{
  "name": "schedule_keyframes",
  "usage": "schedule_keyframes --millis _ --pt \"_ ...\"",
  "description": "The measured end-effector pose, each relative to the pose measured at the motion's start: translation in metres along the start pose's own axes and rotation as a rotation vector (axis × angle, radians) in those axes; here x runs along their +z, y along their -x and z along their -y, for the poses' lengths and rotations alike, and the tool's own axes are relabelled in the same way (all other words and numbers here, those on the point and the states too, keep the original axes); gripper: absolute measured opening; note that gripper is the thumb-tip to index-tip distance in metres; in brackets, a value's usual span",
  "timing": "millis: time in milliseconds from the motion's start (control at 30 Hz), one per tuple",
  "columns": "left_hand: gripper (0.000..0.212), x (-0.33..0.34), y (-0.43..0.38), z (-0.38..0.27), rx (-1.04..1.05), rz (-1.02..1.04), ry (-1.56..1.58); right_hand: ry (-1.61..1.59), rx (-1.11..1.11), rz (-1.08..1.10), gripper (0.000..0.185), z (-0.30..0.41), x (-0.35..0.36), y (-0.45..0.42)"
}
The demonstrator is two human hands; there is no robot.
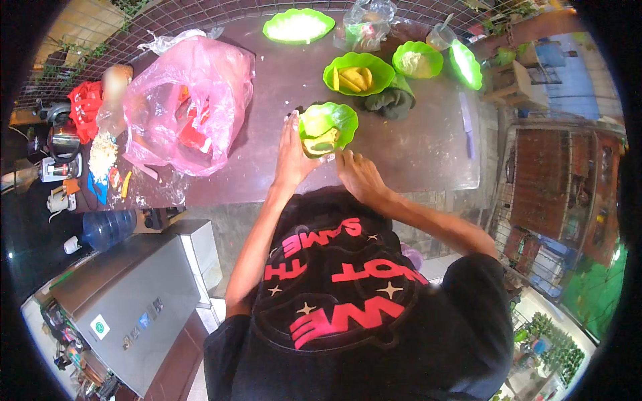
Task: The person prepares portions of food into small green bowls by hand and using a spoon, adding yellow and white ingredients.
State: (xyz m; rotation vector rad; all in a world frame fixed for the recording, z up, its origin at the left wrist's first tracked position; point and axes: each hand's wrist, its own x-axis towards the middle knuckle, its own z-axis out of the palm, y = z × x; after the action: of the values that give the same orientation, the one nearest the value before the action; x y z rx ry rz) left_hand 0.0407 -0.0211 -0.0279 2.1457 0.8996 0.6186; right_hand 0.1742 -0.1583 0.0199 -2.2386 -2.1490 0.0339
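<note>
A green scalloped bowl (349, 120) near the table's front edge holds a pale yellow wet mixture and a yellow piece of food (323, 142). My left hand (292, 153) grips this bowl from the left, fingers along its side and thumb at the near rim. At the bowl's near right rim is my right hand (357, 173), its fingers curled; whether anything is inside them is hidden. Just beyond, another green bowl (383, 75) contains yellow slices (355, 79). A third green bowl (435, 62) has pale powder in it.
A pink plastic bag (235, 85) with red packets covers the table's left part. A purple-handled knife (468, 125) lies near the right edge. Dark green crumpled material (393, 103) sits behind the held bowl. Clear plastic bags (368, 22) and a bright green dish (299, 26) stand farther back.
</note>
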Motion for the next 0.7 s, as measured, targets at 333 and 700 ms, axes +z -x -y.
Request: schedule_keyframes --millis 333,700 --pt "0.125 -0.024 -0.014 0.01 0.16 0.245 -0.021 -0.138 -0.065 -0.005 0.024 -0.05 -0.059 -0.042" --pt "0.134 -0.044 -0.032 0.011 0.149 0.484 0.024 -0.241 -0.37 0.17 0.023 -0.055 0.041 -0.09"
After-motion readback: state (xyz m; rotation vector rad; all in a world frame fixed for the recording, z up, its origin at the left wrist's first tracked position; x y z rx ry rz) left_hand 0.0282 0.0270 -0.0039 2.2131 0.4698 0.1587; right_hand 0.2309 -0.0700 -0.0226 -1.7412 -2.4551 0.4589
